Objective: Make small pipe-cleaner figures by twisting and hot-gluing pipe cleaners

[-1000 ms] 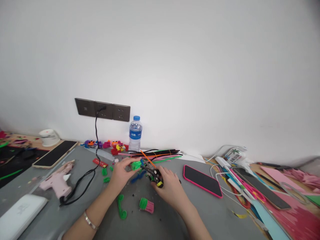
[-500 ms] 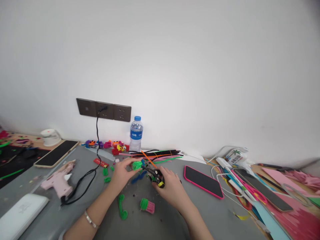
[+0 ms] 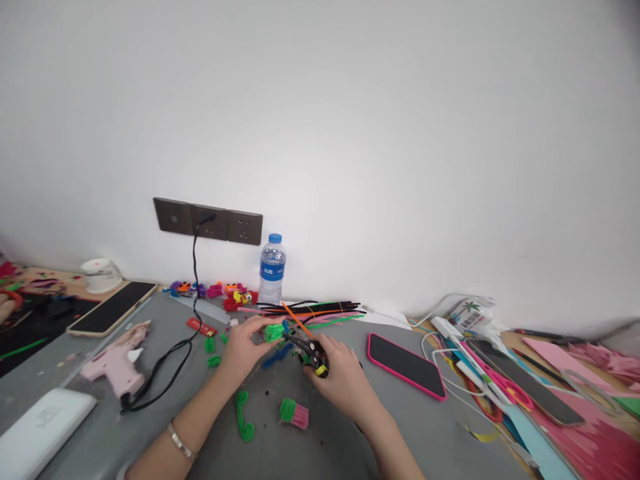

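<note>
Between the thumb and fingers of my left hand (image 3: 246, 343) is a small bundle of bent green pipe cleaner (image 3: 273, 332) with a bit of blue at its right end. My right hand (image 3: 336, 367) grips dark pliers with yellow on the handle (image 3: 311, 348); their jaws point left and meet the blue end. An orange pipe cleaner (image 3: 296, 319) slants up just behind the jaws. Blue pipe cleaner pieces (image 3: 278, 356) lie under the hands. Nearer me on the grey table are a curled green piece (image 3: 244, 416) and a green-and-pink bundle (image 3: 294, 413).
A water bottle (image 3: 273, 270) stands by the wall, beside a pile of pipe cleaners (image 3: 320, 309). To the left lie a corded pink glue gun (image 3: 117, 363) and a phone (image 3: 114, 308). A pink-cased phone (image 3: 406, 365) and pink scissors (image 3: 510, 390) lie right. Another person's hand (image 3: 7, 307) shows far left.
Both my hands, the green bundle and the pliers stay almost in place. Another person's hand has come in at the far left edge.
</note>
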Demonstrator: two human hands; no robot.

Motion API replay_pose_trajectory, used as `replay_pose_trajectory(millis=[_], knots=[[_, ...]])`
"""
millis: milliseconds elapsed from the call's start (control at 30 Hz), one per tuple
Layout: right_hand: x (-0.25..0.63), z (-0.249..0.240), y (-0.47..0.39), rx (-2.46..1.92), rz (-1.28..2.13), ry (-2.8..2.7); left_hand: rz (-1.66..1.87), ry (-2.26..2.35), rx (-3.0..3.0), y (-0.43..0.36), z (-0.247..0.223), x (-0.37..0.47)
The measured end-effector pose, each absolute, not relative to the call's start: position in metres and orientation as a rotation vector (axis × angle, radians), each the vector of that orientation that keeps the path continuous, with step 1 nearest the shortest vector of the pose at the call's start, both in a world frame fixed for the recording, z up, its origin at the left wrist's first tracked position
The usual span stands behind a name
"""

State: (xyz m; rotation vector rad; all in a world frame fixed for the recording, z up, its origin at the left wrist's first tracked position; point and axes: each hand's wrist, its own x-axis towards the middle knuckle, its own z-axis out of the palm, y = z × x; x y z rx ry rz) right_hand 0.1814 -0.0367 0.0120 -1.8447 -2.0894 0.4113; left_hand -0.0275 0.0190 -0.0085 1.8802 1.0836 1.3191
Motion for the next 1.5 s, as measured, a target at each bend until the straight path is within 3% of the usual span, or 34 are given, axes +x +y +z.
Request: replay_pose_trajectory(millis=[1500], knots=[[0.177, 0.022, -0.042, -1.679, 0.600, -2.038, 1.365, 1.022, 1.821, 0.019, -0.007, -0.031]])
